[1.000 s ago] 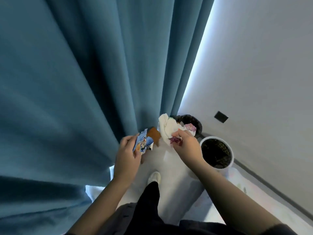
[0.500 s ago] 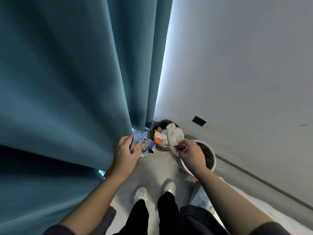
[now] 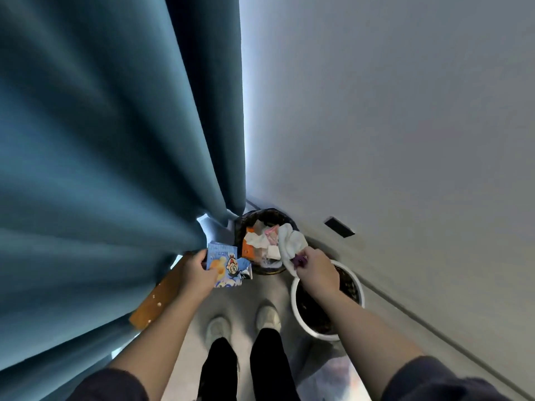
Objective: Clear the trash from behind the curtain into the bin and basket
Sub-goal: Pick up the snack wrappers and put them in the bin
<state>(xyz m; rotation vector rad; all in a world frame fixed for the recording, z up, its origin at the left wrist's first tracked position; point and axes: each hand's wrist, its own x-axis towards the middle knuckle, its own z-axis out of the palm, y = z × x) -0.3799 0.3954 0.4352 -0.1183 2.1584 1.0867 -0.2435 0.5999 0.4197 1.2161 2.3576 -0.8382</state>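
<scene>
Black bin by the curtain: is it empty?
No, the black bin holds crumpled paper and wrappers heaped up near its rim.

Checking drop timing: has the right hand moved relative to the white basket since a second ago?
Yes. The right hand, holding the white cloth, was left of the white basket; it now overlaps its far rim.

- One teal curtain (image 3: pixel 115 140)
- One black bin (image 3: pixel 269 211)
- One white basket (image 3: pixel 318 334)
- Two hands: left hand (image 3: pixel 197 273), right hand (image 3: pixel 317 270)
- One blue wrapper (image 3: pixel 228 264)
- One white cloth (image 3: pixel 289 244)
- Two shoes (image 3: pixel 218 328)
- One orange board (image 3: pixel 156 296)
</scene>
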